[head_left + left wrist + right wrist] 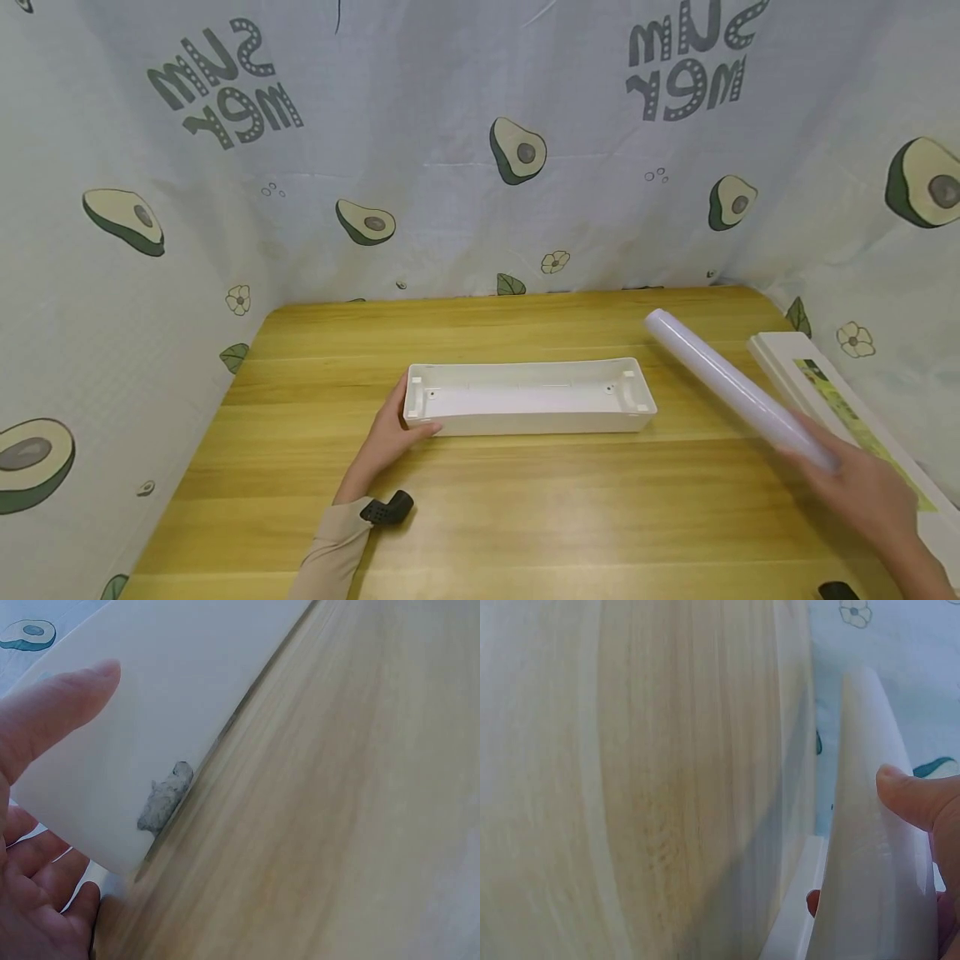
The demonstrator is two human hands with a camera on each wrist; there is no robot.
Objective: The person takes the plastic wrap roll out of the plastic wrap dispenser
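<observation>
A long white open-topped plastic box point(540, 423) stands on the table, with small white fittings inside at both ends. My left hand point(392, 429) holds its left end, thumb point(79, 694) against the front wall and the other fingers round the end. In the left wrist view, a grey smudged patch point(166, 799) marks the wall near its lower edge. Over the table's right side, my right hand point(858, 483) grips the near end of a glossy white roll of cling film point(723, 379). The roll slants up and away to the left.
A long white piece with a green label point(832, 392), perhaps the box's lid, lies along the table's right edge. The wooden table point(525, 517) is bordered at the back and sides by a hanging cloth point(435, 167) printed with avocados.
</observation>
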